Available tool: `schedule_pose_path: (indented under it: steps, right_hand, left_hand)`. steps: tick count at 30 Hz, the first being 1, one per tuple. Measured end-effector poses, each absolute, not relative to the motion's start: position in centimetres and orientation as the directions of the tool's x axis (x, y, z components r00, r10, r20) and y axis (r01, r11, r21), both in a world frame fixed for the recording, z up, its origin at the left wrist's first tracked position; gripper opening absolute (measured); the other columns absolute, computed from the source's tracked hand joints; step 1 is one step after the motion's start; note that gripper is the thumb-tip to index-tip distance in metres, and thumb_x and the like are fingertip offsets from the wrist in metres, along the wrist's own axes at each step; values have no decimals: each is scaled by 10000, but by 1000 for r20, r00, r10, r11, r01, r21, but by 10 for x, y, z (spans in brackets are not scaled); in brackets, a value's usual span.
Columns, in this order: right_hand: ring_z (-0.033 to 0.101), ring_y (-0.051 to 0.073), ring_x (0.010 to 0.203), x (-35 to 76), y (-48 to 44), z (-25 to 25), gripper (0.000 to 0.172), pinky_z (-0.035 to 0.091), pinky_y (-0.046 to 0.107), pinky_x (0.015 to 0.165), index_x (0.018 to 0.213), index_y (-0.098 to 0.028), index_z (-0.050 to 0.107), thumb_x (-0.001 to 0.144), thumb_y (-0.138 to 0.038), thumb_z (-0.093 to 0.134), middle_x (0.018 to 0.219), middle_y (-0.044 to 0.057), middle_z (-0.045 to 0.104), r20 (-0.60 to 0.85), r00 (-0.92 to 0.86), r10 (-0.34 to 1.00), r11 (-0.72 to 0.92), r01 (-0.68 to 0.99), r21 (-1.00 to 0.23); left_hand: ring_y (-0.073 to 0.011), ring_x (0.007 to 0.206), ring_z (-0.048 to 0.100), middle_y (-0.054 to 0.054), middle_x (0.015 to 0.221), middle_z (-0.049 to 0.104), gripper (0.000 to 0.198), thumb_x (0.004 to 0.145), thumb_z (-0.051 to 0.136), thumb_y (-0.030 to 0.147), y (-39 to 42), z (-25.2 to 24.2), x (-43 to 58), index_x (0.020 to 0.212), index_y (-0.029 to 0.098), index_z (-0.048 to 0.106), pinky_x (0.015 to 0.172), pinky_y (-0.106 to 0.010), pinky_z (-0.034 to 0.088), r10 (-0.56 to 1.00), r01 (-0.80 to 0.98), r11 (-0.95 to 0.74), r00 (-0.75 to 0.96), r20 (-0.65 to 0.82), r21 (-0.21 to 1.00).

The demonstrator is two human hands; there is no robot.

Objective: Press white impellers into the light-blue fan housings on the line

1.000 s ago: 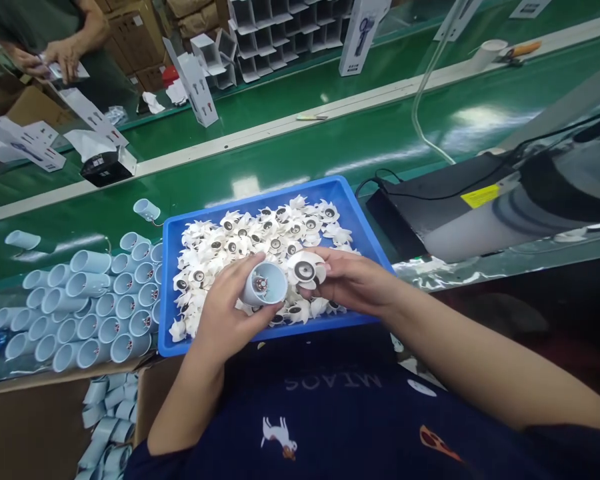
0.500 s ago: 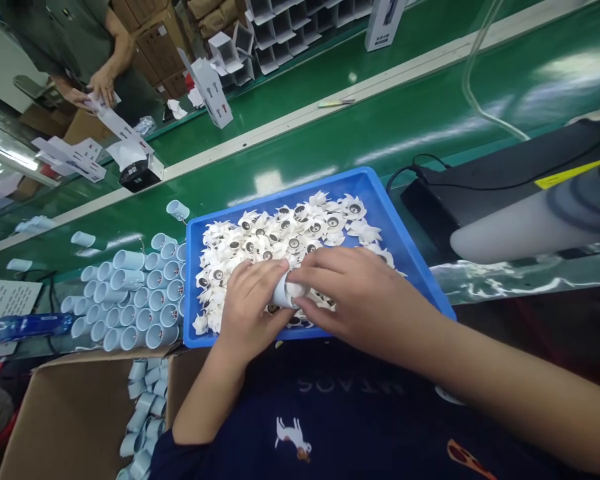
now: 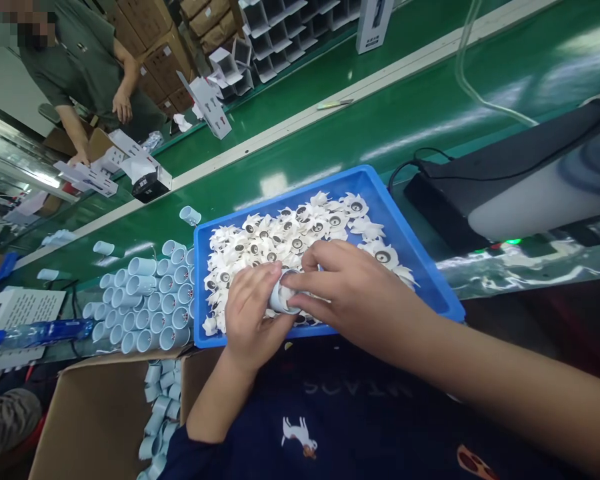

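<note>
My left hand (image 3: 254,312) is wrapped round a light blue plastic tube (image 3: 279,300) above the near side of a blue tray (image 3: 425,277). The tube lies tilted, its open mouth towards my right hand (image 3: 353,283). A white fan wheel (image 3: 286,293) shows inside that mouth, with the fingertips of my right hand closed in on it; their exact grip is partly hidden. Many loose white fan wheels (image 3: 297,245) with dark round hubs fill the tray under both hands.
Light blue tubes (image 3: 155,301) stand stacked left of the tray; more lie in a cardboard box (image 3: 95,413) below. A blue bottle (image 3: 45,331) lies further left. At right is a grey cylindrical device (image 3: 540,193). Across the green bench, a co-worker (image 3: 95,67) handles white cartons.
My right fingertips have moved further into the tube's mouth, and the white fan wheel sits deeper. The tube's opening has turned more into view. The co-worker's hands have moved apart.
</note>
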State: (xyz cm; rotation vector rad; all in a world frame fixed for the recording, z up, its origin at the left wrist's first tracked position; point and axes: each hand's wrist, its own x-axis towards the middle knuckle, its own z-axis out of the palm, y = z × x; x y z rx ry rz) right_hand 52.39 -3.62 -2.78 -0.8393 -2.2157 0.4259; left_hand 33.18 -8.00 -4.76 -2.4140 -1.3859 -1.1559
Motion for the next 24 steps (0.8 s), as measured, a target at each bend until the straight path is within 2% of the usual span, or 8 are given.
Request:
schedule_pose_path:
  steps: [6,10,13,15,17,18,21,24]
  right_hand:
    - [542,170,779,521,-27,-20,180,409,289,707,974,-187,769,809,-140,825,847,30,535,500,-568,654,738,333,-587]
    - [525,147,741,512,-26,-15,103,384,266,665,873,-190,767,808,-123,811,803,15,508,429,-611,665,706,329,-627]
    - [517,136,729,509,-29,-15,117,384,262,658,928,-189,770,827,-135,797,816,14,504,446,-596,668,706,319,-632]
    - [501,144,717,509,-34,-16,33,377,276,651,867,-166,763,878,-197,761,803,23,488,511,-555,657,732,305,-610]
    - [493,167,729,509,-39,-18,227,377,303,662,789,-146,738,947,-299,683,796,40,471,582,-522,624,769,278,-576]
    - [514,198,787,509,-41,-19,275,397,333,706,834,-142,741,971,-359,643,840,63,495,610,-517,601,791,274,-547]
    - [508,344,1079,505,-46,-26,419,389,507,908,1197,-154,686,979,-498,587,1158,157,541,644,-545,538,843,336,-420]
    - [514,336,1073,505,-47,-30,307,375,522,918,1100,-184,679,995,-449,566,1159,134,555,672,-551,495,869,341,-360]
  left_hand:
    - [-245,1124,689,-91,1192,730,553,822,695,166,-84,-40,338,1352,226,549,1022,-442,526,708,823,-504,217,672,264]
    - [-247,1096,697,-84,1176,732,537,828,706,179,-88,-37,337,1339,250,555,998,-456,539,705,821,-494,187,685,285]
    - [-249,1098,699,-76,1188,731,520,841,689,199,-90,-40,329,1340,260,555,993,-464,546,709,808,-497,166,685,318]
    - [-256,1109,698,-82,1214,724,520,841,712,257,-89,-44,320,1339,251,560,985,-458,556,729,796,-484,138,671,362]
    - [-267,1122,694,-89,1226,720,554,822,757,330,-87,-47,310,1334,242,567,990,-465,557,741,803,-443,77,667,400]
    - [-271,1121,695,-88,1224,722,574,811,774,356,-86,-48,305,1335,242,569,1006,-479,548,739,811,-424,52,672,404]
    - [-270,1118,696,-82,1229,721,602,815,773,387,-84,-48,296,1358,252,551,1084,-537,480,723,826,-428,71,687,366]
    - [-278,1174,656,-103,1257,701,630,818,765,460,-84,-44,290,1365,242,541,1066,-523,480,735,796,-507,198,649,331]
